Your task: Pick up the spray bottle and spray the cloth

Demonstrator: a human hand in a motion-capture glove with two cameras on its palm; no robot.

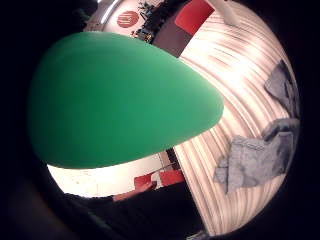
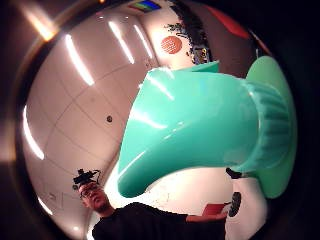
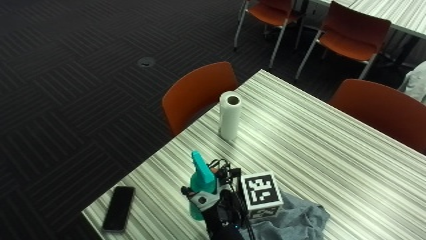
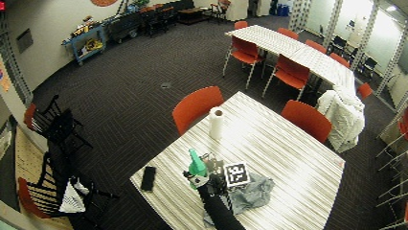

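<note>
The gloved right hand is wrapped around the body of a green plastic spray bottle, whose teal trigger head points upward. Hand and bottle are over the striped laminate desk near the corner closest to the camera; whether the bottle's base touches the desktop cannot be told from the outside view. In the little finger side palm view the bottle's rounded green body fills much of the picture, very close to the palm. In the thumb side palm view the teal head and ribbed collar sit just as close.

A crumpled grey-blue cloth lies on the desk just beside the hand, toward the near edge; the wide outside view shows it spread beneath and beside the person's forearm. From the palm, the cloth is seen lying flat on the striped surface, apart from the bottle.

A black smartphone lies flat near the same corner, on the other side of the bottle from the cloth. A white roll of paper towel stands upright farther along the desk, close to the edge where an orange chair is pushed in.
</note>
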